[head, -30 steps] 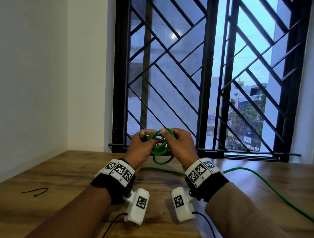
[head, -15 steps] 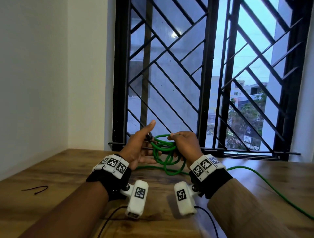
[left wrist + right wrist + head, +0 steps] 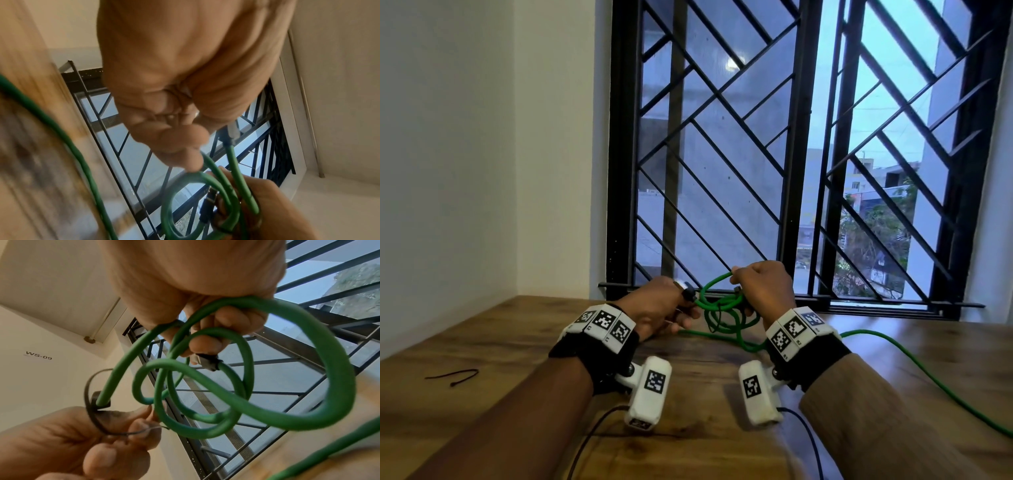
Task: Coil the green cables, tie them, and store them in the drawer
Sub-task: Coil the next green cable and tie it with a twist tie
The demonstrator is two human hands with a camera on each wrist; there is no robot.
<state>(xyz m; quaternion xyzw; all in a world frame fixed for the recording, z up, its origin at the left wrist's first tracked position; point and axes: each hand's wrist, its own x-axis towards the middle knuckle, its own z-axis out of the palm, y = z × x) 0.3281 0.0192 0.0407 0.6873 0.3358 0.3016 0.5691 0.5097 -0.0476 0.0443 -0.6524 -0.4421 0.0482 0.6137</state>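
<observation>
A green cable [image 3: 722, 305] hangs in loose loops between my hands above the wooden table [image 3: 482, 342]. My right hand [image 3: 763, 287] grips the top of the loops [image 3: 337, 363], and one black plug [image 3: 208, 361] lies against its fingers. My left hand [image 3: 661, 310], just left of the coil, pinches the cable's other plug end [image 3: 232, 131]. In the right wrist view a thin black tie [image 3: 88, 395] curls round that end, and the left hand [image 3: 61, 443] holds it too. The rest of the cable [image 3: 928, 373] trails right across the table.
A second loose black tie [image 3: 453, 375] lies on the table at the far left. A barred window [image 3: 722, 171] stands right behind the hands and a white wall closes the left side. No drawer is in view.
The tight coil has spread into loose hanging loops. My left hand, open half a second ago, has closed on the plug end, and my right hand has lifted and moved right.
</observation>
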